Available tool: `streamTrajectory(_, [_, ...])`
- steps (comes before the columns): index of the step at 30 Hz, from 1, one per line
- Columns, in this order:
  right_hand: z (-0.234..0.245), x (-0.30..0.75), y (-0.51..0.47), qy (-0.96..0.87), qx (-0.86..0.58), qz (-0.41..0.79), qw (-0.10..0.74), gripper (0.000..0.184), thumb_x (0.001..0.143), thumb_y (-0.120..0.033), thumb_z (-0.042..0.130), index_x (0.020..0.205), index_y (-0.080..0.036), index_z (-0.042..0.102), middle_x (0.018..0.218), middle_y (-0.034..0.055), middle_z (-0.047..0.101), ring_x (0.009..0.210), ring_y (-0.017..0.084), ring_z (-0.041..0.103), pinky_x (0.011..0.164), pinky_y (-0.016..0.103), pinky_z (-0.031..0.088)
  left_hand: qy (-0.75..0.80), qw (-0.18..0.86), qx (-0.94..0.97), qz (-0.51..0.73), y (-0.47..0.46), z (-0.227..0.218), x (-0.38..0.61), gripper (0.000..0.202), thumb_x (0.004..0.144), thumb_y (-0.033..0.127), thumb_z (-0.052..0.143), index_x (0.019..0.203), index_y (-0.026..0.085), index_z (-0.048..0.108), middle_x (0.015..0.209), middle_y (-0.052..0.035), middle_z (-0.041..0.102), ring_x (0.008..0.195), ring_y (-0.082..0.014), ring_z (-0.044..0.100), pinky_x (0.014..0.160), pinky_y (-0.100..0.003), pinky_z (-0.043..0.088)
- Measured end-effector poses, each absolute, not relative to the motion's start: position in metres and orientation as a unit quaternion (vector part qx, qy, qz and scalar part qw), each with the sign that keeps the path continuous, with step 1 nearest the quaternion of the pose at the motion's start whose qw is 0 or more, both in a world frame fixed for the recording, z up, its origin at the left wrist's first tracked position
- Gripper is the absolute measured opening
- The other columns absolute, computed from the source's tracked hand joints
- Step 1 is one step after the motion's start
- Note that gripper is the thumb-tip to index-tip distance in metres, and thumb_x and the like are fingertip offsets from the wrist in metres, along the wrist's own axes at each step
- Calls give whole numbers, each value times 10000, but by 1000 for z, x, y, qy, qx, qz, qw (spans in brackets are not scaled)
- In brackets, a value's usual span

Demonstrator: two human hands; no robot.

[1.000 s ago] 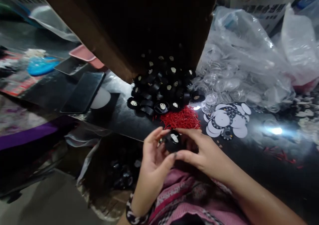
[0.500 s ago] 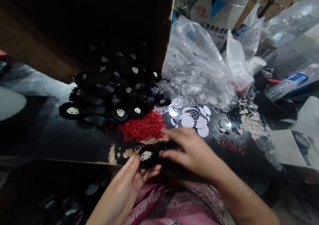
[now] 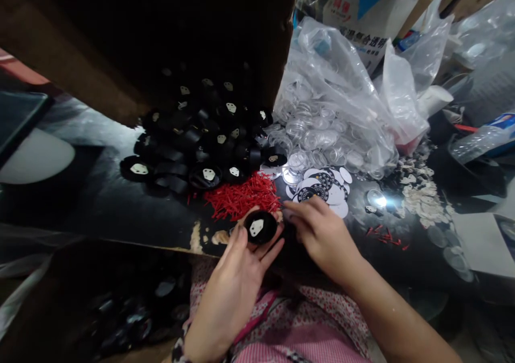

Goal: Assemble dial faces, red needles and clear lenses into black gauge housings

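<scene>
- Round black case (image 3: 269,235): shallow, smooth-walled, held in the fingers of the left hand (image 3: 237,274), its circular face turned upward; an angular whitish plate (image 3: 256,227) marked with small dark spots sits inside.
- Left fingers: partly closed, thumb and fingertips gripping the case around its rim.
- Right hand (image 3: 325,234): fingers bent, just right of the case; whether they pinch anything cannot be told.
- Beyond the left fingers: thin red slivers (image 3: 237,199), heaped on the black worktop (image 3: 100,207); farther off, similar black cases (image 3: 193,138), piled.
- Beyond the right fingers: flat white discs (image 3: 335,195); behind these, clear, glossy discs (image 3: 322,138).
</scene>
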State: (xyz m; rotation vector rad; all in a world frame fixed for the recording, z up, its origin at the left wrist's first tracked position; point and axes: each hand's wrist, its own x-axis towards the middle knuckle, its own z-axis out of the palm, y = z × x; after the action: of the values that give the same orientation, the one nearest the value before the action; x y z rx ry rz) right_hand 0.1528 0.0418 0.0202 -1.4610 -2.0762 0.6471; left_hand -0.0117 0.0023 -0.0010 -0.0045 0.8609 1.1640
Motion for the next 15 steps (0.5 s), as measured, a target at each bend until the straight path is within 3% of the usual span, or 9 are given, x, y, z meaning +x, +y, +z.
streamTrajectory(5, [26, 137, 36, -712, -500, 424, 253, 415, 846, -162, 653, 1253, -201, 582, 959, 25, 616, 822, 137, 618, 809, 299, 506, 388, 743, -17, 546, 8, 6, -8, 383, 944, 413, 504, 1293, 272, 575, 1299, -72, 639, 1106, -230, 652, 944, -380, 549])
streamTrajectory(10, [27, 141, 42, -662, -544, 415, 306, 36, 831, -190, 659, 866, -192, 655, 820, 0, 599, 757, 137, 574, 679, 265, 460, 410, 738, -14, 535, 4, 2, -7, 317, 913, 341, 580, 1196, 214, 647, 1212, -90, 688, 1115, -232, 651, 984, -384, 526])
streamTrajectory(15, [34, 132, 43, -645, -565, 415, 304, 37, 854, -184, 619, 822, -201, 625, 785, -14, 636, 735, 130, 590, 682, 264, 447, 434, 716, 83, 541, -4, -5, -3, 301, 861, 344, 658, 1157, 295, 686, 1311, -23, 640, 1271, -223, 541, 1004, -306, 504])
